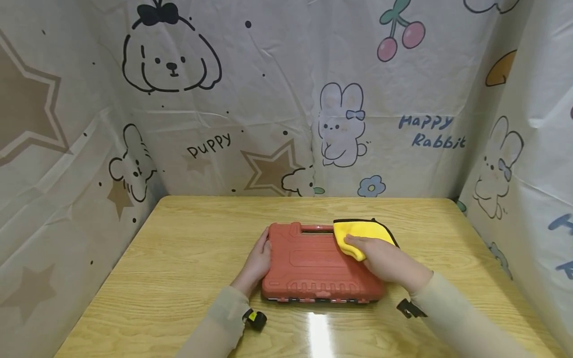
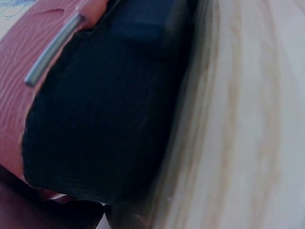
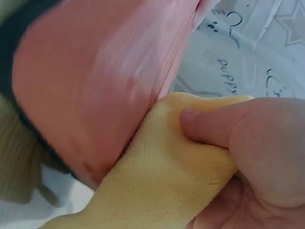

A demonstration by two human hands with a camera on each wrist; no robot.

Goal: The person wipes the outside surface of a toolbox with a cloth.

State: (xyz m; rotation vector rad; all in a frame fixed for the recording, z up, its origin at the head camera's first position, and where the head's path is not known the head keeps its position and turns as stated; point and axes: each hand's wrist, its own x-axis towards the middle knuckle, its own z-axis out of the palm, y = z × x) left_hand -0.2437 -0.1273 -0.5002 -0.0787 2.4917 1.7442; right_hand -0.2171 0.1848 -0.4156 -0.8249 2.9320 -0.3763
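A red plastic carrying case with a handle at its far side lies on the wooden table, its latch side facing me. My left hand holds the case by its left edge, thumb along the side. In the left wrist view, the black lower shell and a metal hinge pin show close up. My right hand grips a yellow cloth with black edging, thumb on top. The cloth lies over the case's far right corner. In the right wrist view, the cloth is against the case's edge.
A printed fabric curtain with cartoon animals stands behind the table and along both sides. Bare wood shows left of the case and in front of it. Black straps are worn on both wrists.
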